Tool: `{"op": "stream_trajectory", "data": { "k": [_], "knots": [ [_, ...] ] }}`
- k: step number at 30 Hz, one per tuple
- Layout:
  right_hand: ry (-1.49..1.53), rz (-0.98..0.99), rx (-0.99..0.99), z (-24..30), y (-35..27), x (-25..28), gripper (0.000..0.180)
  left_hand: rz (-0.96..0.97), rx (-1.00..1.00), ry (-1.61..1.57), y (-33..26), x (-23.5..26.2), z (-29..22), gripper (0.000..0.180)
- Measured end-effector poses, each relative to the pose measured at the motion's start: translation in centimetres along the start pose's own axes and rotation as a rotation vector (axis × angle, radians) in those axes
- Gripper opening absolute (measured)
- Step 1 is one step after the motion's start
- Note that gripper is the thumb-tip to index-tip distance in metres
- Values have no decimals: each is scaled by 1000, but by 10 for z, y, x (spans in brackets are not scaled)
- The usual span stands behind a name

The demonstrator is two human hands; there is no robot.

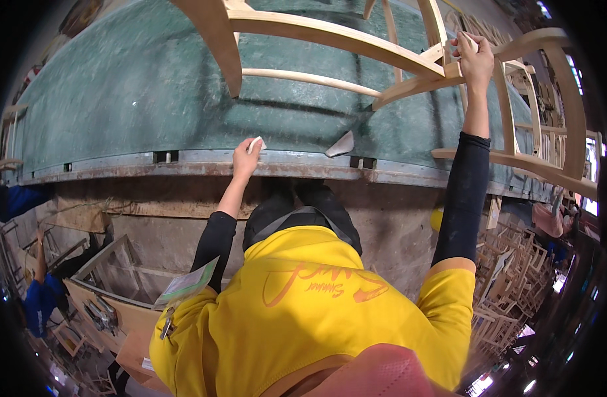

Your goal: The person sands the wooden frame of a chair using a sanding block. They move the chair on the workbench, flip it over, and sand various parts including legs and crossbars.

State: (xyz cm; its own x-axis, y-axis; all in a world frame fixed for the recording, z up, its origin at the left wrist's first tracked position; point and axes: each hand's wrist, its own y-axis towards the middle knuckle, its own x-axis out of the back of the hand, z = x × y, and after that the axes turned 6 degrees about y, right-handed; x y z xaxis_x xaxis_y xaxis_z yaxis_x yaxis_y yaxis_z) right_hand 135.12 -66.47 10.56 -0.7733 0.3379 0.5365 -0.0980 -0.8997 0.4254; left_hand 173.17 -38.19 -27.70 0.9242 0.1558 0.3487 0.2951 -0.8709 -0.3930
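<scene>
My left hand [246,161] is closed at the near edge of the green-topped workbench [151,122], pinching a small white folded piece [255,145]. Reaching far to the right, my right hand [476,63] grips another small white piece [471,44], beside a joint of a bare wooden chair frame [330,36]. Whether those fingers also touch the wood, I cannot tell. The frame lies across the bench, with a curved leg, rails and a thin round rod [310,80]. A loose pale scrap [341,143], like sandpaper, rests on the bench edge between my hands.
At the right, a second wooden chair frame [571,106] overhangs the bench. Stacked chair frames [505,291] fill the floor at lower right. At lower left are a wooden crate-like frame [121,264] and a person in blue [42,304]. The bench has a worn metal edge [211,162].
</scene>
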Motion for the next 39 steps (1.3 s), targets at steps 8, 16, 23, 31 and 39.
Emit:
{"op": "stream_trajectory", "data": {
  "k": [8,16,23,31,39],
  "knots": [
    [39,-37,-35,-2,0,1,22,46,17,-93,12,3,-9,28],
    [224,-17,-75,-13,6,-3,22,-126,81,-265,28,7,-39,25],
    [221,-96,2,-1,-1,-1,18,-551,-23,-425,75,73,-120,31],
    [186,-91,-6,0,-3,-2,17,-780,-283,-432,101,95,-195,24],
    [197,-53,-39,5,-1,-1,18,-258,424,-214,86,-15,-64,72]
  ]
}}
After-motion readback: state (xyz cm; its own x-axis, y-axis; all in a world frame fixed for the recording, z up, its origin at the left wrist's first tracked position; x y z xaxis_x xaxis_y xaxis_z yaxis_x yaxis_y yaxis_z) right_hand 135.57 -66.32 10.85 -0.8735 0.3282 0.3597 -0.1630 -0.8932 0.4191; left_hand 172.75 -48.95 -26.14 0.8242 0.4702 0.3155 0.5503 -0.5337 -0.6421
